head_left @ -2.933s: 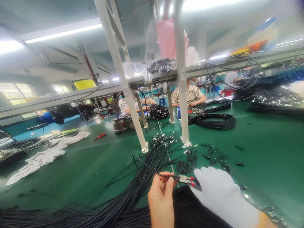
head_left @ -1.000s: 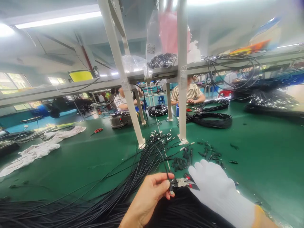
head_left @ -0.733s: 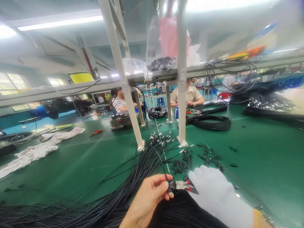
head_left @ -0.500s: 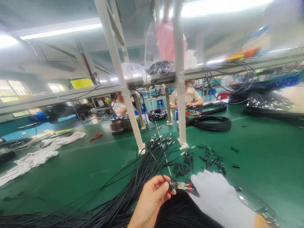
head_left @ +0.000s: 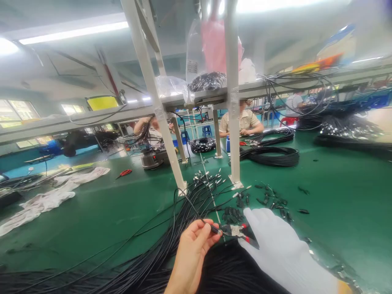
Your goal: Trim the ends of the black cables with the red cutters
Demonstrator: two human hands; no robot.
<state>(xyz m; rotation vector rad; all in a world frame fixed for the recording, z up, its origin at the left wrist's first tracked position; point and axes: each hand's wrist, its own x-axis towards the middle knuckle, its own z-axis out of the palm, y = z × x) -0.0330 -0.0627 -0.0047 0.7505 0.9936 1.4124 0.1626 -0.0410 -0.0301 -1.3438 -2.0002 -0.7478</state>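
Bare and closed, my left hand [head_left: 196, 245] pinches a black cable by its plug end [head_left: 215, 230], where a bit of metal shows at the tip. My right hand [head_left: 275, 241], in a white glove, is closed round the red-trimmed handles of a pair of cutting pliers [head_left: 235, 231]. The pliers' jaws are right at the tip of the plug. Beneath both hands a thick bundle of black cables [head_left: 159, 245] runs across the green table, their metal-tipped ends [head_left: 208, 179] fanned out towards the shelf posts. Small black pieces [head_left: 233, 215] lie in a heap beyond the pliers.
Two white shelf posts [head_left: 234, 134] stand on the green table [head_left: 346, 192]. Coiled cables [head_left: 272, 157] lie behind the right post. On the left are red-handled scissors [head_left: 124, 173], a white cloth [head_left: 52, 200] and a grey machine [head_left: 152, 159]. Two people sit opposite.
Both hands have moved up slightly, away from the bundle. The plug end now points at the pliers and shows more clearly. Across the table, the person at left has raised an arm.
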